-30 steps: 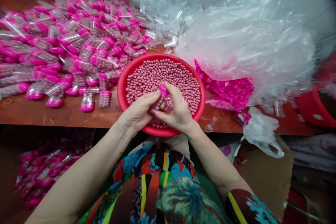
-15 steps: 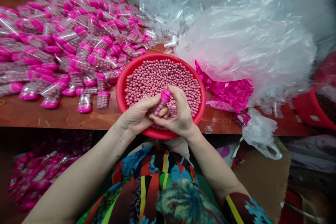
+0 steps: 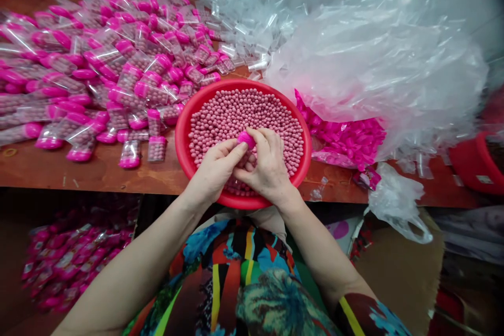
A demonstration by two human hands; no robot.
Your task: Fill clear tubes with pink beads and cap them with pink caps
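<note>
Above a red bowl [image 3: 181,139] heaped with small pink balls [image 3: 240,107], my two hands meet around one small clear container. Its bright pink cap [image 3: 246,139] points up and away from me, and pink balls show through the part below. My left hand [image 3: 216,167] is closed, its thumb pressed beside the cap. My right hand [image 3: 268,165] curls around the container from the other side, fingertips at the cap. Most of the container's body is hidden by the fingers.
Filled pink-capped containers [image 3: 129,89] pile up on the left of the brown table [image 3: 165,176]. Behind the bowl lie clear empty tubes [image 3: 248,26]. Loose pink caps [image 3: 350,139] spill under a large plastic bag [image 3: 378,63]. Another red bowl [image 3: 470,163] stands far right.
My fingers have shifted on the container. The cap now faces up more, and my left thumb has come over beside it. The camera view has moved slightly.
</note>
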